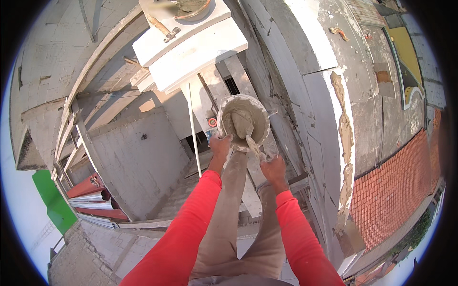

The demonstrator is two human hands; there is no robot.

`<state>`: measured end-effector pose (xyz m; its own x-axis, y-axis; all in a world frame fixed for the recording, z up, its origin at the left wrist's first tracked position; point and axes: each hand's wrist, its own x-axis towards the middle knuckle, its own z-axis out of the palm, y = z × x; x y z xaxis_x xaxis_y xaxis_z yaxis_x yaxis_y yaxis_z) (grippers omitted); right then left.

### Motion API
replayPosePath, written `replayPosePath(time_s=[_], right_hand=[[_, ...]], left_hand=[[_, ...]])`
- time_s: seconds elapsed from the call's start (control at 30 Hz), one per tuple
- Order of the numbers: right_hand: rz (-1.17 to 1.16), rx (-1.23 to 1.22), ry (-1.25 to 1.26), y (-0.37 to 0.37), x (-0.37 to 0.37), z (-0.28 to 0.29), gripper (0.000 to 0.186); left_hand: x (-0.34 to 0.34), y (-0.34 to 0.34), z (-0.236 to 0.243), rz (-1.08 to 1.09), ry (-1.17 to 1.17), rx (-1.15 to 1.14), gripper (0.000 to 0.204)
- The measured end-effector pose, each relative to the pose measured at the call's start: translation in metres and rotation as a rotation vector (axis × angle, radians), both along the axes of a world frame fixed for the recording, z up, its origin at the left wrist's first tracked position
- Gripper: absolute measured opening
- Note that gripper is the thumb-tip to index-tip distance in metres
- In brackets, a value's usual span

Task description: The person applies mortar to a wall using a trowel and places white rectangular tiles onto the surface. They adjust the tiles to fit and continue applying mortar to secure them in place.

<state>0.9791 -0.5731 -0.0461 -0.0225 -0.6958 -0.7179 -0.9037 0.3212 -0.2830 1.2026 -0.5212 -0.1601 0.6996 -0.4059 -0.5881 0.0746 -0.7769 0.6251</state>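
Grey mortar (344, 128) already lines the wall (327, 128); more sits unspread in the bucket (262, 108), left hand (220, 146) gripping its rim, right hand (273, 168) holding a trowel (253, 146).

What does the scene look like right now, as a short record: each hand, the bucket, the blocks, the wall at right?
Left hand: gripping the bucket's near-left rim
Right hand: closed on the trowel's handle
Trowel: blade end inside the bucket, at the mortar
Bucket: holds grey mortar
White blocks: ahead of the bucket; hammer lying on top
Wall at right: uneven mortar strip along its white top
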Motion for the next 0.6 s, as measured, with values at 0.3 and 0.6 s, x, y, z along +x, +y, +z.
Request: replayPosePath(time_s=[0.3, 0.6], right_hand=[[-0.224, -0.061, -0.096, 0.054, -0.051, -0.120, 0.024], [0.005, -0.440, -0.195, -0.179, 0.086, -0.215, 0.039]], left_hand=[[0.090, -0.094, -0.166, -0.094, 0.286, -0.097, 0.024], [0.162, -0.030, -0.180, -0.015, 0.321, 0.194, 0.065]])
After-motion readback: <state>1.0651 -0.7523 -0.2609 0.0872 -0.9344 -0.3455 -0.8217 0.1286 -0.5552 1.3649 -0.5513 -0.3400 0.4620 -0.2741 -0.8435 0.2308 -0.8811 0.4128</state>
